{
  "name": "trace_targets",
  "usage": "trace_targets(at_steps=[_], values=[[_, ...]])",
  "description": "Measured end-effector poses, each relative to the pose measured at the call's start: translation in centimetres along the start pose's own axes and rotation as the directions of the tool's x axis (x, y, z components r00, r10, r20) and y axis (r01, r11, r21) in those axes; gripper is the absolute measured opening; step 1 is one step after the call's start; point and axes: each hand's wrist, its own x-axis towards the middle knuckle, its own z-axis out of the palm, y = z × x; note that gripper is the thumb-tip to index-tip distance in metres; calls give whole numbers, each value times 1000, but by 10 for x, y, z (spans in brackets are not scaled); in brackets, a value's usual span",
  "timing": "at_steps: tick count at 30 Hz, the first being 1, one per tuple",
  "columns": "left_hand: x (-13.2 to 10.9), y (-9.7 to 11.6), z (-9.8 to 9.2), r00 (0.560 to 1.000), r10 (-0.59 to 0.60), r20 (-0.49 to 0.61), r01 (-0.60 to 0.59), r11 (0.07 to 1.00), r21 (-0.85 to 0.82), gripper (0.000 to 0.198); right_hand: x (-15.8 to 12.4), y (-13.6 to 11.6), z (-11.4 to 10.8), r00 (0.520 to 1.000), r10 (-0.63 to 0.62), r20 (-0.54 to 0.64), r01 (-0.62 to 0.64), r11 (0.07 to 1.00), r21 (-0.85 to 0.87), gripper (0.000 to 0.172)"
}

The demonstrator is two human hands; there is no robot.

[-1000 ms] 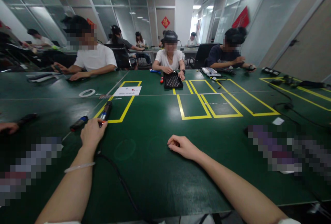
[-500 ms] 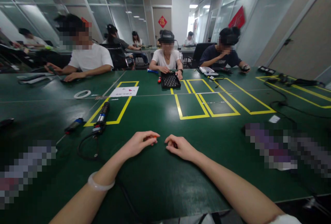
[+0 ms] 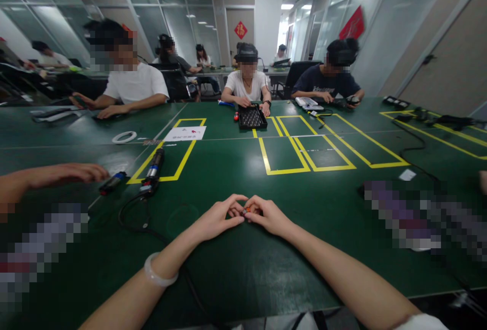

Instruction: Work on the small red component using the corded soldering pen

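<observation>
Low over the green table [image 3: 243, 274], my two hands meet at the fingertips around a small orange and grey object [image 3: 247, 210]. My right hand [image 3: 269, 214] pinches it between thumb and fingers. The thumb and fingers of my left hand [image 3: 222, 218] are curved around its left side, close to or touching it; exact contact is too small to tell. A white bangle circles my left wrist. What the small object is cannot be made out.
Cylindrical tools [image 3: 152, 170] with a black cable lie left of my hands. Another person's hand [image 3: 85, 172] reaches in at the left. Yellow tape outlines [image 3: 287, 171] mark the table beyond. Across it, a person holds a black tray [image 3: 252, 118]; others sit nearby.
My hands have come together, and the orange piece, earlier in my left fingers, is now between both hands. Another person's hand has appeared at the left near the cylindrical tool.
</observation>
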Motion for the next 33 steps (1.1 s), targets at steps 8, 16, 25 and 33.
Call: trace_targets(at_steps=[8, 16, 25, 33], values=[[-1, 9, 5, 993, 50, -108, -35, 990, 135, 20, 0, 3, 0, 999, 28, -34, -23, 993, 115, 29], [-1, 3, 6, 989, 68, -128, -40, 977, 207, 21, 4, 8, 2, 998, 63, 15, -65, 958, 279, 34], [-2, -1, 1, 990, 48, -136, -14, 972, 235, 21, 3, 9, 4, 999, 11, -37, -5, 985, 170, 23], [-2, -24, -35, 952, 66, -300, 82, 886, 456, 33, 3, 4, 0, 998, 11, -56, -11, 1000, 10, 15]])
